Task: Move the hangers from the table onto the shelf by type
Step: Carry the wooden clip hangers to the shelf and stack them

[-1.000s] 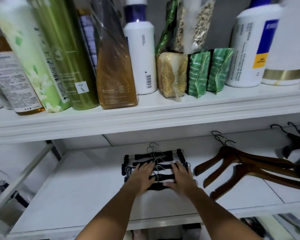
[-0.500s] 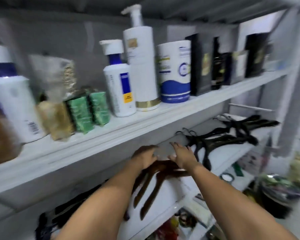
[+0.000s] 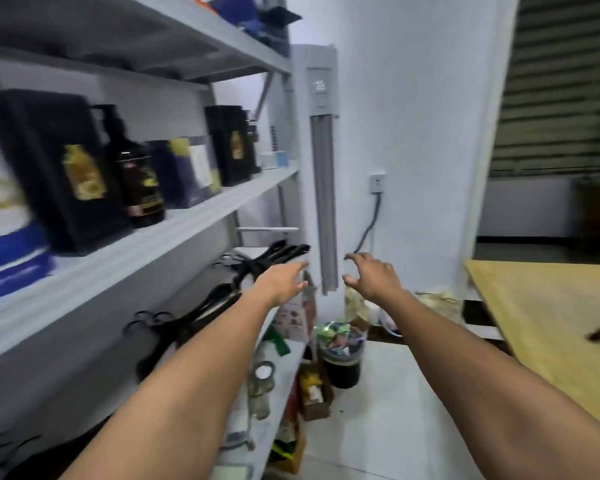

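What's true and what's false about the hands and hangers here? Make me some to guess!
1. The left hand and right hand have nothing in their grip. True.
2. Black hangers lie on the shelf. True.
3. The wooden table is on the person's left. False: it is on the right.
4. The dark bottle stands on the floor. False: it stands on a shelf above the hangers.
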